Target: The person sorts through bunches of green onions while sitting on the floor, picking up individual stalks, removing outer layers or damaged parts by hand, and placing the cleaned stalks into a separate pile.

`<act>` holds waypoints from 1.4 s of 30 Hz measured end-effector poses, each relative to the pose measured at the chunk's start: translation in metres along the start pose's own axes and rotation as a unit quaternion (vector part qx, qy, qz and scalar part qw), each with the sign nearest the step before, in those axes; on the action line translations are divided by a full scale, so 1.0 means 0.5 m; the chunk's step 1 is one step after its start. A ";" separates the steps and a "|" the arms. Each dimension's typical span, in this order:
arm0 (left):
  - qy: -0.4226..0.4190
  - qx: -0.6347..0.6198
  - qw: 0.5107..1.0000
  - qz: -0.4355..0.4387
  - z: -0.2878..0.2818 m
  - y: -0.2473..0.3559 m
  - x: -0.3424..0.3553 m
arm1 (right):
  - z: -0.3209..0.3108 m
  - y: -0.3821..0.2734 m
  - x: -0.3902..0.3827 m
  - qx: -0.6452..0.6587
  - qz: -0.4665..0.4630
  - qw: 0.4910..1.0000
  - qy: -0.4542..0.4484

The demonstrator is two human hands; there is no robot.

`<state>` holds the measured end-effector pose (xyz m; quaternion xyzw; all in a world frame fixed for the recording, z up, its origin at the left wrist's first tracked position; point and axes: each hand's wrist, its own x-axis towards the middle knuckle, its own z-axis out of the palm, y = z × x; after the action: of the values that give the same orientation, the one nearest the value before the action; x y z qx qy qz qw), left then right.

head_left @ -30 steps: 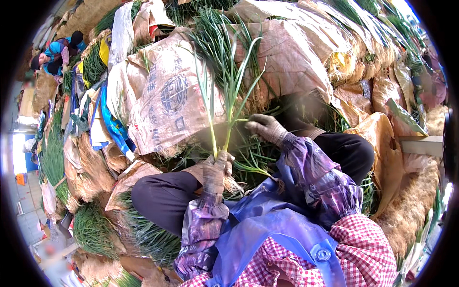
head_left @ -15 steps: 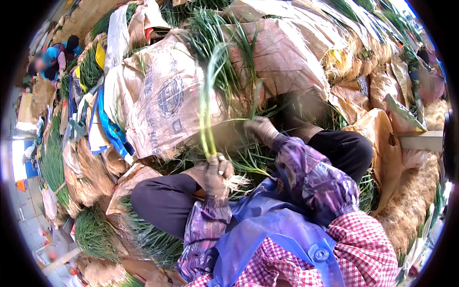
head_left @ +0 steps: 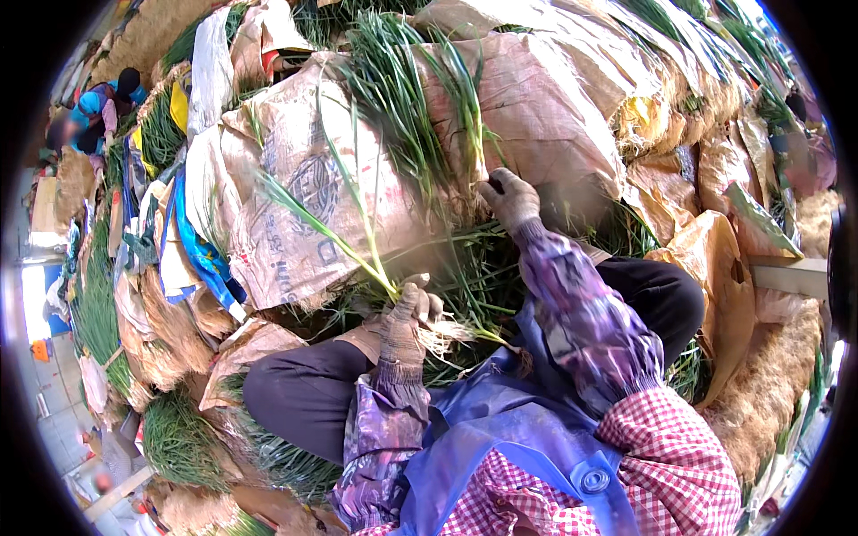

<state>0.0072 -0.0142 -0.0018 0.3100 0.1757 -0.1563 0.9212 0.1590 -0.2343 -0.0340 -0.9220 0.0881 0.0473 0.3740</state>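
Gloved and closed, my left hand point(head_left: 409, 320) grips a few scallions point(head_left: 382, 279) low on their pale stems. Their green leaves fan up and to the left, and white roots point(head_left: 442, 335) stick out on the right side of the hand. My right hand point(head_left: 516, 201), also gloved, is raised at the root end of a scallion bunch point(head_left: 469, 116) lying on a sack. Its thumb and forefinger are curled with a dark gap between them; I make out nothing held there. Loose scallion leaves point(head_left: 483, 272) lie between my knees.
A printed woven sack point(head_left: 295, 196) covers a heap in front, and more scallions point(head_left: 389, 80) lie across it. Brown sacking point(head_left: 715, 277) and a pale beam point(head_left: 786, 275) are at the right. Bundles of scallions point(head_left: 183, 442) stand at the left. Another person point(head_left: 98, 112) sits far left.
My right hand has moved up and away from my left hand to the bunch on the sack. The scallions in my left hand have tipped left and spread apart.
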 end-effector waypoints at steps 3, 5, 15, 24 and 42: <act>0.101 0.111 0.988 -0.038 -0.009 -0.001 0.026 | -0.016 0.005 -0.068 -0.018 -0.174 0.985 0.010; 0.154 0.177 0.971 -0.049 0.062 0.018 0.038 | -0.048 -0.069 -0.133 -0.061 -0.218 0.970 -0.083; 0.137 0.045 0.990 0.005 -0.014 -0.013 0.007 | -0.011 -0.095 -0.172 0.154 -0.138 0.967 -0.152; 0.201 0.073 0.976 0.035 0.006 0.010 -0.039 | 0.107 -0.122 -0.134 0.050 -0.233 0.908 -0.345; 0.135 0.144 0.980 -0.029 -0.026 0.002 -0.067 | 0.039 0.005 -0.099 0.212 -0.001 0.977 -0.007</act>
<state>-0.0251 0.0005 0.0030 0.4522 0.2826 -0.1631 0.8301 0.1096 -0.2161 -0.0420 -0.8217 0.0928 0.0335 0.5613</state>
